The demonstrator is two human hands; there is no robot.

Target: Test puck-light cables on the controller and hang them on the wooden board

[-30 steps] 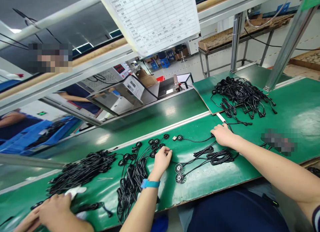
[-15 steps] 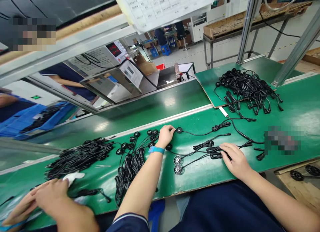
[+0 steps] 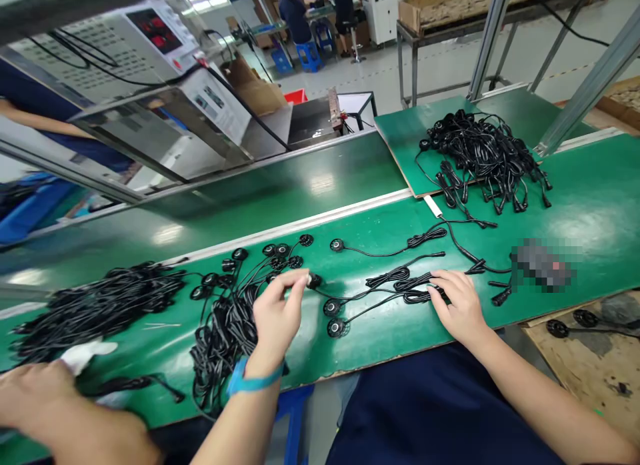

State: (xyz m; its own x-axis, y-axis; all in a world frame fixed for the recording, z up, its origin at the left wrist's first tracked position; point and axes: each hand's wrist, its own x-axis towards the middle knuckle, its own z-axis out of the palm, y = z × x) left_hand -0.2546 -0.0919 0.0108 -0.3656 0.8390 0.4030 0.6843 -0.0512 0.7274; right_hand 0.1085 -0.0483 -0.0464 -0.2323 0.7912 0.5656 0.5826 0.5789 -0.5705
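On the green bench (image 3: 575,205), the left hand (image 3: 275,318) pinches one black round-headed cable end (image 3: 314,280) between thumb and fingertips, while the right hand (image 3: 457,308) lies open, flat on two coiled cables (image 3: 400,278), beside two face-up discs (image 3: 334,317).

On the green desk (image 3: 590,211), the left hand (image 3: 276,318), with a blue band (image 3: 250,383) on its wrist, pinches a small black round disc (image 3: 313,280) at the end of a cable between thumb and fingertips. The right hand (image 3: 457,308) lies palm down on a coiled black cable bundle (image 3: 410,285). Two more discs (image 3: 333,318) lie between the hands. A row of discs (image 3: 270,251) sits beyond the left hand, their cables gathered in a bunch (image 3: 220,338). A large heap of cables (image 3: 480,158) lies on a separate green board (image 3: 400,128) far right. Another person's hand (image 3: 35,391) rests at the lower left.
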